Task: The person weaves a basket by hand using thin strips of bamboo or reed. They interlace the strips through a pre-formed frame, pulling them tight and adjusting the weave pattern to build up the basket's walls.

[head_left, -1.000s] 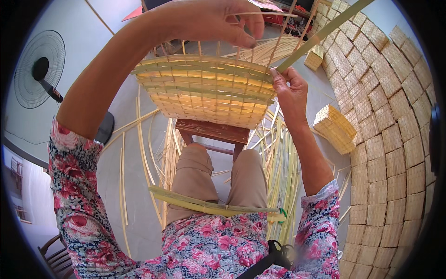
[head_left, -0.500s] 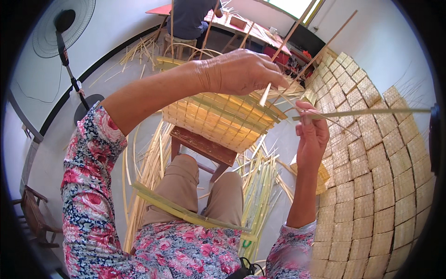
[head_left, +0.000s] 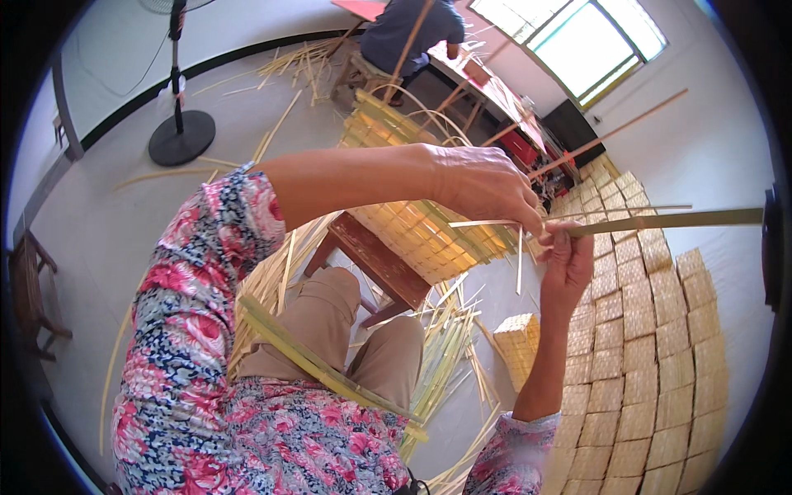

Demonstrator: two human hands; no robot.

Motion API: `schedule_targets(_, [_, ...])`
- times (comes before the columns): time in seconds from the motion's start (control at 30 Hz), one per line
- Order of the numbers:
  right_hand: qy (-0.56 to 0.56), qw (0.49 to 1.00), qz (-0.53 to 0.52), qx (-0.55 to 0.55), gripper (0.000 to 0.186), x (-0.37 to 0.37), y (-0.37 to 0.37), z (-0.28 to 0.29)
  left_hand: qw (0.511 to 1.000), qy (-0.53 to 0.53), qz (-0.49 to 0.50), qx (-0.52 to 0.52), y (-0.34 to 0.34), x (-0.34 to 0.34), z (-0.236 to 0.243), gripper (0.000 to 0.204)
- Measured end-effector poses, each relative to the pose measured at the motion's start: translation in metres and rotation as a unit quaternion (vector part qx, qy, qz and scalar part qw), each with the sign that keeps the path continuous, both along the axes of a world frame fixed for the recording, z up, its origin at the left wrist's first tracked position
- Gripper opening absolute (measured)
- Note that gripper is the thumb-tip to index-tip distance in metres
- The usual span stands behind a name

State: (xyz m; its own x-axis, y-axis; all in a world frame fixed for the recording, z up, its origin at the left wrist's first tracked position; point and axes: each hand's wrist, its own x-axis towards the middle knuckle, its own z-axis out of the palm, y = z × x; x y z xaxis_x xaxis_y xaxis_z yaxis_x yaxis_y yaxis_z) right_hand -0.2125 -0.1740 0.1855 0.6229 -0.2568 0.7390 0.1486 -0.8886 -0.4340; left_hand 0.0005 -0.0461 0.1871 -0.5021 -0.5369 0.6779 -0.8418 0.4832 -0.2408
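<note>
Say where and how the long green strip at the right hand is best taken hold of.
Probably by a fingertip pinch on the inner end of the green strip, coming from below, as the right hand does: it is thin, and its length runs out rightward, leaving that end nearest.

One half-woven basket [head_left: 404, 239], one fan [head_left: 181, 136], one window [head_left: 582, 54]

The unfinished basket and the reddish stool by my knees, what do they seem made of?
The basket looks like split bamboo or similar cane, smooth and apparently uncoated, given its flat, interlaced yellow-green weave. The stool is likely wood with worn reddish-brown paint or varnish, judging by its paler scuffs.
</note>
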Motion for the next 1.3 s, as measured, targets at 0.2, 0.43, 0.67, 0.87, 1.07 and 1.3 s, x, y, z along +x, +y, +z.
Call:
schedule_targets(0.2, [0.085, 0.954, -0.084, -0.276, 0.010, 0.021, -0.017, 0.009, 0.999, 0.006, 0.034, -0.010, 0.011, 0.010, -0.011, 0.035])
schedule_targets(0.43, [0.247, 0.885, -0.220, -0.327, 0.011, 0.020, -0.060, -0.018, 1.000, 0.025, 0.007, -0.005, 0.007, 0.014, -0.014, 0.032])
schedule_targets(0.67, [0.219, 0.937, -0.130, -0.240, 0.022, 0.022, -0.095, -0.019, 0.862, 0.254, 0.048, -0.437, -0.013, 0.060, 0.044, 0.052])
schedule_targets(0.87, [0.127, 0.980, -0.094, 0.121, 0.012, 0.013, -0.109, -0.045, 0.804, 0.212, 0.148, -0.535, 0.043, 0.091, 0.038, 0.029])
schedule_targets(1.07, [0.033, 0.955, -0.061, 0.287, 0.019, 0.014, -0.098, -0.050, 0.900, 0.121, 0.378, -0.182, 0.004, 0.080, -0.069, 0.061])
schedule_targets(1.3, [-0.054, 0.895, 0.039, 0.441, 0.022, 0.022, -0.090, -0.058, 0.893, 0.141, 0.386, -0.184, -0.003, 0.087, -0.081, 0.051])
